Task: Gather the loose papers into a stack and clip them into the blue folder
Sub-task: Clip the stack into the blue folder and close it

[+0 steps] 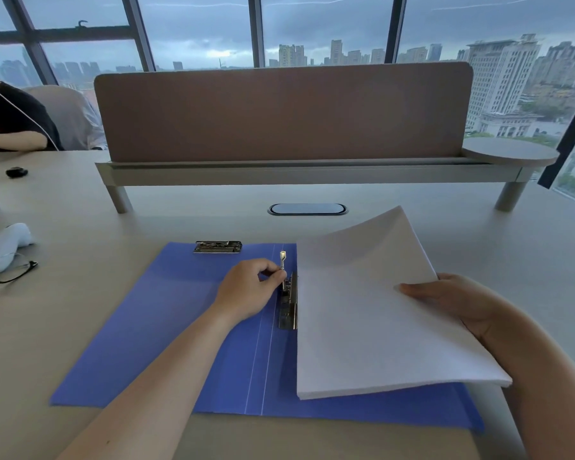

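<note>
The blue folder point(166, 327) lies open and flat on the desk in front of me. A metal spring clip point(288, 307) runs along its spine, with its lever point(283, 258) raised upright. My left hand point(249, 290) pinches that lever between thumb and fingers. My right hand point(452, 302) grips the right edge of a stack of white papers point(365, 313). The stack rests on the folder's right half, its left edge against the clip and its far corner lifted. A second metal clip point(217, 246) sits at the top edge of the folder's left half.
A brown divider screen point(279, 111) on a grey shelf spans the back of the desk, with a cable grommet point(307, 209) below it. Black glasses point(12, 277) and a white object point(5, 242) lie at the left. Another person point(10, 121) sits at the far left.
</note>
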Motion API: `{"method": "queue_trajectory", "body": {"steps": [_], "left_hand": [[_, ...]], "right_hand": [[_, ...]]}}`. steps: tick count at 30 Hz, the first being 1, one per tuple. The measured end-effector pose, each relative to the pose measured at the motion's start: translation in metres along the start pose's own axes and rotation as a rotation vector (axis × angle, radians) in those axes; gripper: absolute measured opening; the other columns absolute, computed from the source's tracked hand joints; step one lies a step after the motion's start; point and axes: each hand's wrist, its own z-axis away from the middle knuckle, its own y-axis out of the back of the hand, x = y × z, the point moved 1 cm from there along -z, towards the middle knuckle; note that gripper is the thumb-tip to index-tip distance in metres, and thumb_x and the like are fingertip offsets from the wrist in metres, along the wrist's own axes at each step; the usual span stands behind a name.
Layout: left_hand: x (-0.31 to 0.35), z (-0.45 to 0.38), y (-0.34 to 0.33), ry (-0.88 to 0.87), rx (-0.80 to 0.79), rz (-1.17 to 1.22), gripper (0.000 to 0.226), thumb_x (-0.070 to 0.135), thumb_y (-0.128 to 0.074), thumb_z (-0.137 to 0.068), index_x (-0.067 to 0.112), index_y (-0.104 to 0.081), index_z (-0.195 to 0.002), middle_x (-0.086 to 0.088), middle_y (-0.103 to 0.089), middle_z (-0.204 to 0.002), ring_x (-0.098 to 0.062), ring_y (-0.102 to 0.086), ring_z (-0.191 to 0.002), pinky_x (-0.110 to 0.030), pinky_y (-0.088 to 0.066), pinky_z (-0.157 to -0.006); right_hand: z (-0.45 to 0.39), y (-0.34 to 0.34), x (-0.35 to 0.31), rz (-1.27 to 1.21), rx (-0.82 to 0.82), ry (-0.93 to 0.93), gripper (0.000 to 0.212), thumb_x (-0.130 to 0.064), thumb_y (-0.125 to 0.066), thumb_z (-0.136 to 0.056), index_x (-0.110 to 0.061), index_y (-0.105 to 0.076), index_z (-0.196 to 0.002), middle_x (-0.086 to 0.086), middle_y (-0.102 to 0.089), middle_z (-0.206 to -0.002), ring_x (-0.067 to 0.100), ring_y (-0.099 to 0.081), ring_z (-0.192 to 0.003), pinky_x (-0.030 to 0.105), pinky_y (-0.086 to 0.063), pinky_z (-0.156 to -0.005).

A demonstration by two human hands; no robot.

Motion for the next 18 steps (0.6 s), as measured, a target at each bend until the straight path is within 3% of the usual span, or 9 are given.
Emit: {"method": "queue_trajectory", "body": {"steps": [6,12,16,18], "left_hand": [[0.002,0.001,-0.001,0.037,0.006,0.005,0.017,0.040,-0.060,-0.092,0.032,-0.073,-0.085,0.020,-0.071,-0.089,0.000,-0.062,-0.091,-0.036,-0.054,-0.084],[0.002,0.005,0.000,0.013,0.016,0.021,0.017,0.039,-0.061,-0.092,0.028,-0.073,-0.089,0.019,-0.072,-0.090,-0.001,-0.063,-0.092,-0.037,-0.054,-0.085],[0.003,0.011,0.003,-0.019,0.026,0.092,0.008,0.036,-0.065,-0.091,0.030,-0.070,-0.089,0.017,-0.072,-0.093,-0.002,-0.065,-0.090,-0.038,-0.054,-0.086],[0.006,0.016,0.005,-0.037,0.039,0.092,0.006,0.036,-0.066,-0.090,0.031,-0.069,-0.090,0.017,-0.071,-0.092,-0.004,-0.064,-0.078,-0.038,-0.056,-0.081]], "right_hand": [[-0.002,-0.009,0.001,-0.008,-0.025,0.009,0.054,-0.018,-0.079,-0.063,0.003,-0.068,-0.111,0.026,-0.074,-0.103,0.038,-0.071,-0.082,0.047,-0.059,-0.078],[-0.001,-0.016,0.001,0.045,-0.008,0.035,0.026,-0.008,-0.072,-0.084,0.003,-0.069,-0.107,0.024,-0.075,-0.093,0.035,-0.072,-0.070,0.044,-0.062,-0.067],[-0.004,-0.017,0.002,0.154,0.022,0.081,0.023,-0.011,-0.072,-0.087,0.001,-0.071,-0.107,0.024,-0.075,-0.098,0.045,-0.072,-0.089,0.057,-0.057,-0.085],[-0.004,-0.018,0.003,0.192,0.054,0.098,0.018,-0.011,-0.070,-0.089,-0.001,-0.072,-0.104,0.021,-0.076,-0.095,0.042,-0.073,-0.086,0.053,-0.058,-0.083]]}}
